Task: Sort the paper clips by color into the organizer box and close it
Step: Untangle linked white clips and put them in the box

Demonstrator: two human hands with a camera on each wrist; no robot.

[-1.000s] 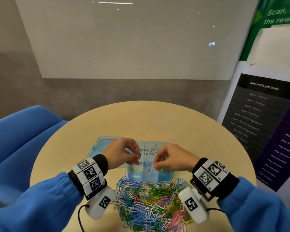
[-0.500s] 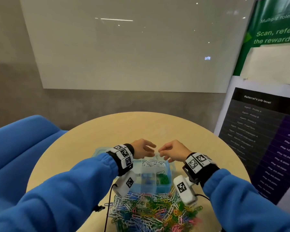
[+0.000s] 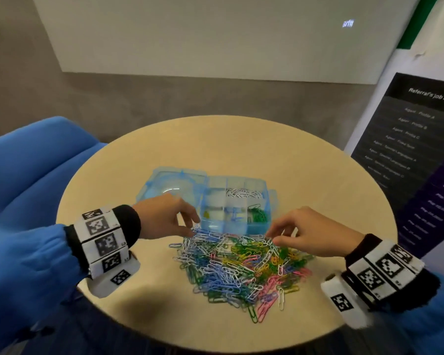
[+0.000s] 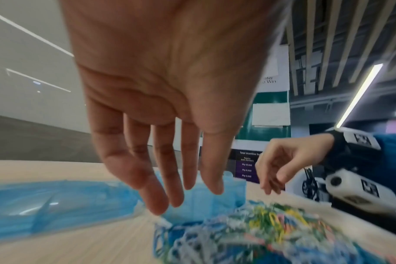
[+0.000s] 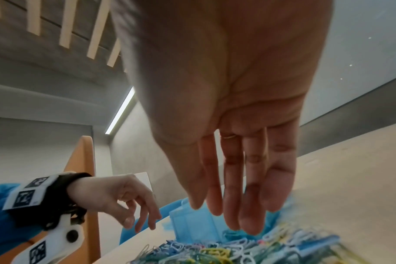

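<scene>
You're mid-sort: both grips, left hand (image 3: 164, 217) and right hand (image 3: 309, 230), hang loose and empty over the paper clips (image 3: 239, 265) beside the organizer box (image 3: 235, 204). Next, pinch one colour.

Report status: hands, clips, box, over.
Left hand and right hand open, fingertips down at the paper clip pile. Organizer box lid open, few clips sorted. Nothing in the way.
</scene>
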